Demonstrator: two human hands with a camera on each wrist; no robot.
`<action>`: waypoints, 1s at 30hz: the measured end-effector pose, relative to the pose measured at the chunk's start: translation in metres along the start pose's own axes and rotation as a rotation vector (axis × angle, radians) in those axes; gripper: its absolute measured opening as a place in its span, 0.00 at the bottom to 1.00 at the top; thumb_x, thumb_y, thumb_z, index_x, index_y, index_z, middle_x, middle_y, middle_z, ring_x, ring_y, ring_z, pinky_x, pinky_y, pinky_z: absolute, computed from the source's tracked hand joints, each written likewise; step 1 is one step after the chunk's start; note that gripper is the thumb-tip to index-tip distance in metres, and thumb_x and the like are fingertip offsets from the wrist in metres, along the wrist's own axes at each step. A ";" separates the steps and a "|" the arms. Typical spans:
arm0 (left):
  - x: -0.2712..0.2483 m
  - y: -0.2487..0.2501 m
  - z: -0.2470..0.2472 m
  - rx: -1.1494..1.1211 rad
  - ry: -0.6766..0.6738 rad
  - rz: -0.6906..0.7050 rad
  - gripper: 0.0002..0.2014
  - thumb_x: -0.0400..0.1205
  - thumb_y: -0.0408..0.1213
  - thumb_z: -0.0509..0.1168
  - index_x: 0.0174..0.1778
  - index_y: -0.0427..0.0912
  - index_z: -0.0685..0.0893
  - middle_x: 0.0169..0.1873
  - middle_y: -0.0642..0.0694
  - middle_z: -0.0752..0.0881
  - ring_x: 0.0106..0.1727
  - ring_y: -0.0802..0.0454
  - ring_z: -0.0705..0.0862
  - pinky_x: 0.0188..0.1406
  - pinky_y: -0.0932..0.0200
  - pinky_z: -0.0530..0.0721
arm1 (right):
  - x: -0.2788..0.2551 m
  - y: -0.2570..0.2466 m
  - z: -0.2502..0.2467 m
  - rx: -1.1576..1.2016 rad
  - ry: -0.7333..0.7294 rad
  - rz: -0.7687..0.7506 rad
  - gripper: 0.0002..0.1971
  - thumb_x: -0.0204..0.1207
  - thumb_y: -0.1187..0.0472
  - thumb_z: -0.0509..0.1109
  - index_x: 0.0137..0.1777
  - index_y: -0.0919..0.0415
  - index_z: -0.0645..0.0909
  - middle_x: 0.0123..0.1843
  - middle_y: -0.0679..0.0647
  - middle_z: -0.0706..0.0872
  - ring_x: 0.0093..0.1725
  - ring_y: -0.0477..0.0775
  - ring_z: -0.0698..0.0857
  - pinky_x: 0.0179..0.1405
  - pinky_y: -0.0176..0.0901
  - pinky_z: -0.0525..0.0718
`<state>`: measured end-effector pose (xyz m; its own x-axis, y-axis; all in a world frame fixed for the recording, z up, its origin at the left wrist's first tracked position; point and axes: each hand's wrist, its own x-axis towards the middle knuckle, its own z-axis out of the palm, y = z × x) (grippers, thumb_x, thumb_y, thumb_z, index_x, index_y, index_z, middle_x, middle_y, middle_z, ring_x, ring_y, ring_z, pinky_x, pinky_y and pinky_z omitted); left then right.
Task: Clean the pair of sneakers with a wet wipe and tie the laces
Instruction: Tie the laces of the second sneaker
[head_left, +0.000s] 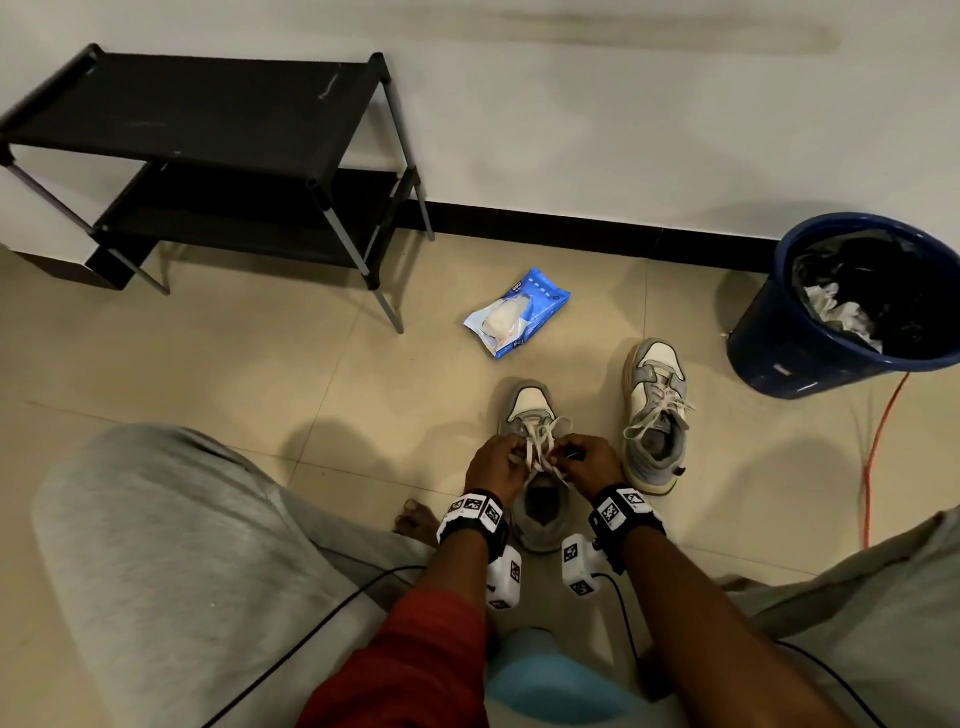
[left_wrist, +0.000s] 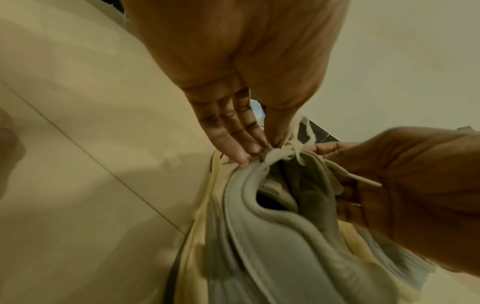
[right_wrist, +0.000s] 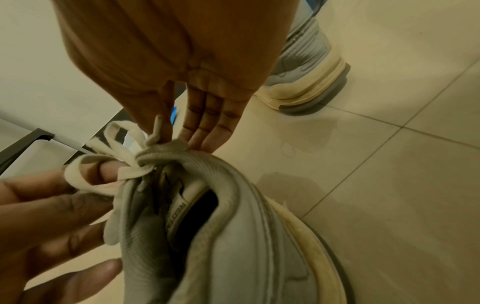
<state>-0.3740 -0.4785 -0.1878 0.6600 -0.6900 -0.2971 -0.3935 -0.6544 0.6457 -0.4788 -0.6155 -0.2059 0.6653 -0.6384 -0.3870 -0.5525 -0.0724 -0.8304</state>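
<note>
The near grey-and-white sneaker (head_left: 540, 512) (left_wrist: 259, 236) (right_wrist: 233, 236) stands on the floor between my knees, toe pointing away. Both hands work its off-white laces (head_left: 540, 449) over the tongue. My left hand (head_left: 493, 462) (left_wrist: 259, 144) pinches a lace (left_wrist: 285, 152) between thumb and forefinger, the other fingers straight against the collar. My right hand (head_left: 587, 460) (right_wrist: 176, 135) pinches a lace end (right_wrist: 157, 131) at the knot. In the right wrist view a lace loop (right_wrist: 85, 174) wraps a left finger. The second sneaker (head_left: 655, 415) (right_wrist: 306, 72) sits to the right with loose laces.
A blue wet-wipe pack (head_left: 519, 317) lies on the tiles beyond the shoes. A dark blue bin (head_left: 769, 332) with crumpled wipes stands at the right, an orange cable (head_left: 878, 457) beside it. A black shoe rack (head_left: 208, 156) stands against the wall at left. A blue stool (head_left: 550, 675) is under me.
</note>
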 end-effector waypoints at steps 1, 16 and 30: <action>0.002 -0.003 0.000 -0.001 -0.001 0.013 0.15 0.79 0.35 0.68 0.62 0.43 0.85 0.58 0.39 0.85 0.59 0.38 0.83 0.58 0.49 0.82 | 0.000 0.001 0.000 -0.004 0.002 0.000 0.10 0.64 0.64 0.80 0.32 0.47 0.87 0.32 0.50 0.89 0.33 0.50 0.86 0.41 0.49 0.85; -0.009 -0.002 0.006 -0.590 -0.147 -0.354 0.06 0.88 0.40 0.61 0.46 0.50 0.79 0.45 0.41 0.86 0.46 0.46 0.85 0.37 0.52 0.84 | -0.003 -0.011 0.003 -0.164 0.072 0.075 0.02 0.69 0.64 0.76 0.39 0.56 0.86 0.40 0.55 0.90 0.43 0.54 0.85 0.42 0.38 0.77; -0.013 -0.005 0.008 -0.605 0.070 -0.328 0.09 0.72 0.27 0.78 0.43 0.44 0.94 0.36 0.47 0.92 0.35 0.56 0.87 0.43 0.58 0.89 | -0.002 -0.005 0.001 -0.059 0.055 0.154 0.08 0.65 0.67 0.77 0.32 0.53 0.85 0.35 0.55 0.90 0.41 0.58 0.89 0.47 0.55 0.88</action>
<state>-0.3857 -0.4683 -0.1926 0.7315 -0.4510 -0.5114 0.2467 -0.5241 0.8152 -0.4770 -0.6128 -0.2015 0.5424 -0.6865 -0.4842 -0.6755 -0.0137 -0.7373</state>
